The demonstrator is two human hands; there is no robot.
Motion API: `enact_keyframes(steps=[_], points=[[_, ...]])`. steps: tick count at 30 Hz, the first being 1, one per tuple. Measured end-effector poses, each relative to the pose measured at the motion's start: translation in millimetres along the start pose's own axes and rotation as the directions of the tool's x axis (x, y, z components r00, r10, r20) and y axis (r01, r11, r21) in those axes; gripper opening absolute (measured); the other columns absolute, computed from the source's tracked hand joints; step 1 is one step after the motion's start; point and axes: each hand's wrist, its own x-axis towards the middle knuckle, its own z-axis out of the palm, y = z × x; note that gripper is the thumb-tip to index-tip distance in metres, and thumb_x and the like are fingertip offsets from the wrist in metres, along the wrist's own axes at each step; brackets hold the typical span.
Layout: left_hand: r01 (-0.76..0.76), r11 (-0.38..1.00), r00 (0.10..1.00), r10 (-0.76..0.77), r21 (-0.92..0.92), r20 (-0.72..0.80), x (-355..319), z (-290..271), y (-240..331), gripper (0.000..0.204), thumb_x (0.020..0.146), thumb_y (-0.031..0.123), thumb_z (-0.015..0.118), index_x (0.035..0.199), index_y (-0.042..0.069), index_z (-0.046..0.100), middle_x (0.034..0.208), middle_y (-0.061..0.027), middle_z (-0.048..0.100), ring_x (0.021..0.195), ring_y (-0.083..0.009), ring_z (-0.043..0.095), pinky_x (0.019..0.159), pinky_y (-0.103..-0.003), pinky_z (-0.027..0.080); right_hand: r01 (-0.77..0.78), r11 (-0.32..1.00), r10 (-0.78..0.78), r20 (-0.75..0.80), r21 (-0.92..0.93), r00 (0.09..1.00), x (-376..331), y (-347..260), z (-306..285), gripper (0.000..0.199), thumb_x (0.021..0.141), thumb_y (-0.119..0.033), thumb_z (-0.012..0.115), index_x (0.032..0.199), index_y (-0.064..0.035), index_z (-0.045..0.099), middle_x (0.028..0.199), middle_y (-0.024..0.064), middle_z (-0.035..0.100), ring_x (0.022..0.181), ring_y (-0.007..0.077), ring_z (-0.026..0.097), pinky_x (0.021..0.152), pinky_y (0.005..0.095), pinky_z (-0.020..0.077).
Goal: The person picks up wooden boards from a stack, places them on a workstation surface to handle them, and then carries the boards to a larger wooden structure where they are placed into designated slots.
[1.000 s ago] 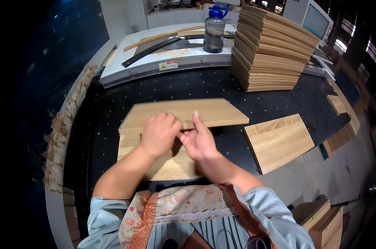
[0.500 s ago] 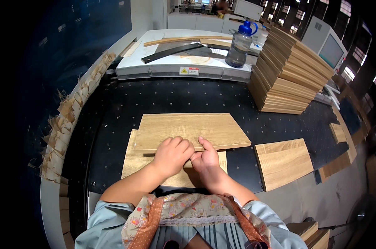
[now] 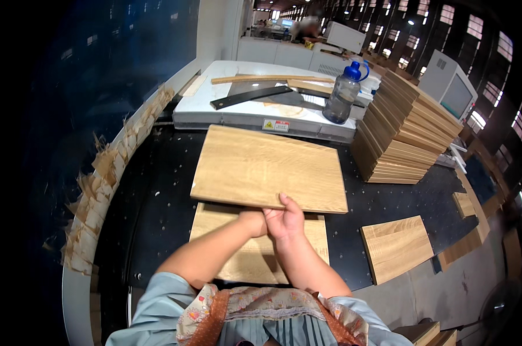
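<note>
A light wood-grain board [image 3: 269, 168] is lifted and tilted over the black table, its broad top face showing. My right hand [image 3: 285, 222] grips its near edge, thumb on top and the fingers mostly underneath. My left hand [image 3: 253, 224] reaches under the same edge beside the right wrist; its fingers are hidden by the board. Below lies a second wood-grain board [image 3: 243, 254] flat near the table's front edge, partly covered by the lifted board and my forearms.
A tall stack of boards [image 3: 408, 135] stands at the right, with a smaller board [image 3: 398, 248] nearer the front. Behind, a white platform [image 3: 197, 109] holds a dark metal bar [image 3: 252, 97], wood strips and a blue-lidded bottle [image 3: 343, 98]. Torn paper strips [image 3: 108, 173] line the left edge.
The upper board has tipped up and swung, showing more of its face. My left hand has slid from its near edge to underneath. The head view has shifted slightly.
</note>
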Motion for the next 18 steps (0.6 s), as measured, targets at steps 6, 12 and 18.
enact_keyframes(steps=[6,12,18], points=[[-0.244,0.97,0.968,0.242,0.017,0.068,20,19,-5,0.039,0.075,0.037,0.059,0.103,0.009,0.06,0.114,-0.0147,0.057,0.105,-0.0284,0.053,0.09,-0.037,0.042,-0.105,0.994,0.105,0.039,0.003,0.994,11,3,-20,0.036,0.082,-0.005,0.053,0.114,0.0077,0.043,0.117,0.0194,0.052,0.107,0.0318,0.051,0.094,0.0445,0.041],[-0.213,0.977,0.968,0.215,-0.027,0.131,19,20,-10,0.04,0.076,0.036,0.06,0.105,0.009,0.059,0.115,-0.0145,0.057,0.106,-0.0291,0.052,0.091,-0.037,0.041,-0.163,0.986,0.165,0.171,-0.027,0.971,5,2,-25,0.041,0.08,-0.006,0.056,0.116,0.0093,0.044,0.117,0.02,0.052,0.112,0.0312,0.049,0.1,0.0428,0.0359],[-0.237,0.97,0.964,0.241,-0.045,0.113,22,22,-10,0.041,0.076,0.036,0.06,0.107,0.01,0.059,0.116,-0.0144,0.056,0.107,-0.0296,0.052,0.092,-0.038,0.04,-0.26,0.965,0.261,0.231,-0.034,0.937,11,-4,-38,0.04,0.083,-0.009,0.055,0.117,0.0098,0.045,0.119,0.0192,0.053,0.112,0.0305,0.049,0.1,0.0418,0.0346]])
